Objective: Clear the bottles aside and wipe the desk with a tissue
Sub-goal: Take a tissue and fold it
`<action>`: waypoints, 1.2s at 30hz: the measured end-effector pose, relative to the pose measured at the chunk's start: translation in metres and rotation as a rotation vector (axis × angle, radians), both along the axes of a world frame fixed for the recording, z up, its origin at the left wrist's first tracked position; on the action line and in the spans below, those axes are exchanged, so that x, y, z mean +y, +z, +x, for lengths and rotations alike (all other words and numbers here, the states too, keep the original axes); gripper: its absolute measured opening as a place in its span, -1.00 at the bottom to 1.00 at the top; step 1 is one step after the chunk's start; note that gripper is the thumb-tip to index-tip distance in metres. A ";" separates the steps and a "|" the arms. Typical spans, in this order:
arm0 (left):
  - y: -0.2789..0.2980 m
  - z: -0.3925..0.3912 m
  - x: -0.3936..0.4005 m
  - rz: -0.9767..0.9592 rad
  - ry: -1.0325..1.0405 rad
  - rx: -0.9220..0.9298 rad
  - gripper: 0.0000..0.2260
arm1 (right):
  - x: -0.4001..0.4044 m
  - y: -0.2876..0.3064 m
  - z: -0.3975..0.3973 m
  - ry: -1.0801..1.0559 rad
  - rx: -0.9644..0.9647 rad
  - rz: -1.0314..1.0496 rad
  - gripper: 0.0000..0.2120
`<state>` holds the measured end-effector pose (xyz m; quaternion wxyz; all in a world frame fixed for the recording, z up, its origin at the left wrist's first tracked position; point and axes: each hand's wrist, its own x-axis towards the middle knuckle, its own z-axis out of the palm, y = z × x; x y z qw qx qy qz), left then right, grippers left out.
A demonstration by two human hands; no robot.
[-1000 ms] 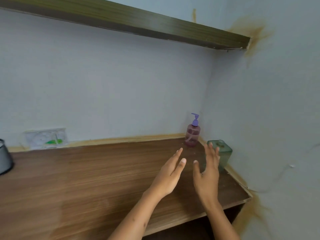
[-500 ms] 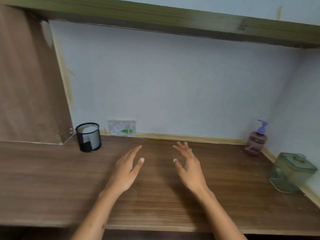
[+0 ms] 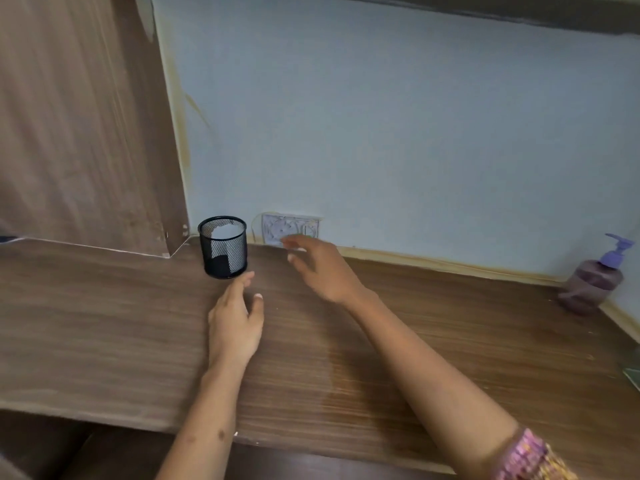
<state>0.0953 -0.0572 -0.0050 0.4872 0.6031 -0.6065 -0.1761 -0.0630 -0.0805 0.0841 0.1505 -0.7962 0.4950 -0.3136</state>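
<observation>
A black mesh cup (image 3: 224,247) with something white inside stands at the back left of the wooden desk (image 3: 433,341). My left hand (image 3: 236,317) hovers just in front of the cup, fingers apart and empty. My right hand (image 3: 320,268) reaches over the desk to the cup's right, in front of a wall socket (image 3: 290,230), also open and empty. A purple pump bottle (image 3: 597,277) stands far right by the wall, well away from both hands.
A wooden side panel (image 3: 86,126) closes off the left end. The corner of a green container (image 3: 633,374) shows at the right edge. A dark shelf (image 3: 519,13) runs overhead.
The view has swung left from the right corner. Both hands have moved left across the desk toward the mesh cup; the pump bottle now sits at the far right.
</observation>
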 end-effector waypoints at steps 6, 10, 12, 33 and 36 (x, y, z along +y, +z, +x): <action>-0.003 0.000 -0.002 0.017 0.032 0.027 -0.65 | -0.079 0.011 0.058 0.096 0.184 -0.097 -0.64; -0.003 0.000 -0.003 0.024 0.030 0.011 -0.65 | -0.116 0.014 0.082 0.196 0.560 0.061 -0.63; -0.003 0.000 -0.003 0.028 0.028 0.004 -0.65 | -0.125 0.017 0.088 0.256 0.638 0.128 -0.64; -0.002 -0.001 -0.002 -0.004 -0.010 -0.046 -0.68 | -0.072 0.054 0.026 0.176 -0.351 0.003 -0.81; 0.000 -0.001 0.000 -0.048 -0.053 0.037 -0.73 | -0.036 0.049 0.002 0.123 -0.480 0.027 -0.81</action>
